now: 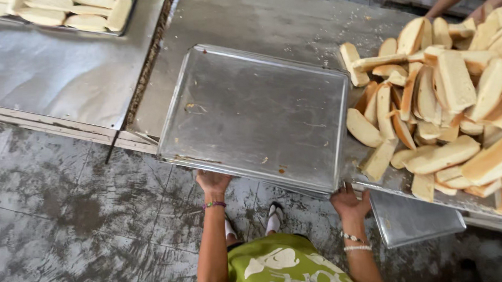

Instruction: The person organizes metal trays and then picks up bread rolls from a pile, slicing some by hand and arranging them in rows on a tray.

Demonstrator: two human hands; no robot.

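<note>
At the metal tabletop point(269, 23) edge, my left hand point(212, 182) and right hand point(349, 201) have fingers clamped on an empty square steel tray point(255, 116). Just right, a heap of pale sliced bread point(444, 106) crowds its rim; another bread tray point(63, 11) sits far left.

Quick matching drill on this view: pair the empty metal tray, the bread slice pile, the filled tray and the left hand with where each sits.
1. empty metal tray
2. bread slice pile
3. filled tray
4. left hand

a. top left corner
b. under the empty tray's near edge
c. heaped on the table at right
d. centre, overhanging the table edge

Pairs: 1-d, 2-c, 3-a, 4-b
</note>
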